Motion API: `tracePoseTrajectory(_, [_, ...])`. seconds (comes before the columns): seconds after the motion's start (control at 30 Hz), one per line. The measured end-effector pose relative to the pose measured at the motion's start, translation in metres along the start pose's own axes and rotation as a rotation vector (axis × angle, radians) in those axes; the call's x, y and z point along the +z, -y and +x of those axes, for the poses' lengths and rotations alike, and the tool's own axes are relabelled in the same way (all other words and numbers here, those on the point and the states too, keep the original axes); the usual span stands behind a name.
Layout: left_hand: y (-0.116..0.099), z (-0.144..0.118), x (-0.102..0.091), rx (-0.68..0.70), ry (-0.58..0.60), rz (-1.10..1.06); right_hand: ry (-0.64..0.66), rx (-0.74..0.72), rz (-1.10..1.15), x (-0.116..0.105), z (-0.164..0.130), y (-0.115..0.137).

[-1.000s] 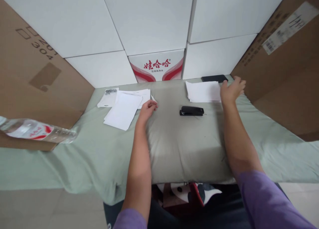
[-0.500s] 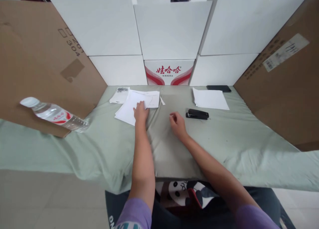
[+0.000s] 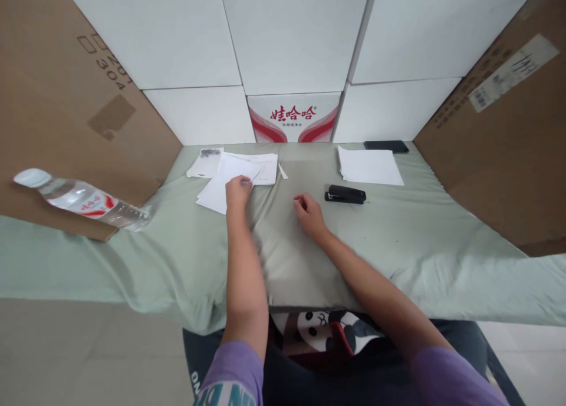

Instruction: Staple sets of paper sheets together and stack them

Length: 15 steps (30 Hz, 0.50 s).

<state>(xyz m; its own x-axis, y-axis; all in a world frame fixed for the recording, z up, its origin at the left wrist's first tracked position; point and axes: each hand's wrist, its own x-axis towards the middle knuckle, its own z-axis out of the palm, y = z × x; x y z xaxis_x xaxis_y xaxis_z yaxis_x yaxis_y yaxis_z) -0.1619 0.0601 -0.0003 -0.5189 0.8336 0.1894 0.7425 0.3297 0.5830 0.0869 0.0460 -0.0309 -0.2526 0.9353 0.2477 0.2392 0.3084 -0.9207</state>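
My left hand (image 3: 238, 191) is at the right side of the loose white paper sheets (image 3: 216, 187), fingers pinched together on a sheet's lifted edge. More paper with faint print (image 3: 267, 170) lies under and behind those sheets. On the cloth in the middle, my right hand (image 3: 308, 214) rests with its fingers curled closed; whether they hold anything is hidden. Just to the right of it lies a black stapler (image 3: 345, 194). A small white paper strip (image 3: 282, 171) sits between the two hands, farther back.
A stack of white paper (image 3: 370, 165) and a black phone-like slab (image 3: 386, 147) lie at the back right. At the back left is a clear packet (image 3: 207, 161) with dark bits. A water bottle (image 3: 91, 203) leans at left. Brown cardboard (image 3: 495, 158) and white boxes (image 3: 296, 35) wall the table.
My left hand has gone from resting spread on the papers to pinching, and a sheet's edge is lifted. My right hand stays curled in about the same place. The view has tilted down slightly.
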Motion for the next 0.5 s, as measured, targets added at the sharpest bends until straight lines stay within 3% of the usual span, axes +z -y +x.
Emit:
tracePoseTrajectory(0.1, [-0.015, -0.005, -0.006, -0.037, -0.095, 0.063, -0.003, -0.013, 0.031, 0.000, 0.000, -0.001])
tracePoseTrajectory(0.23, [-0.054, -0.019, -0.014, 0.032, -0.205, 0.113, 0.050, -0.016, 0.186, -0.003, 0.001, 0.003])
tracePoseTrajectory(0.37, [-0.097, -0.043, -0.011, 0.132, -0.106, 0.126, 0.096, 0.021, 0.409, -0.008, 0.005, 0.003])
tracePoseTrajectory(0.5, [-0.129, -0.068, 0.002, 0.260, 0.042, 0.107, 0.085, 0.166, 0.673, -0.012, 0.012, 0.001])
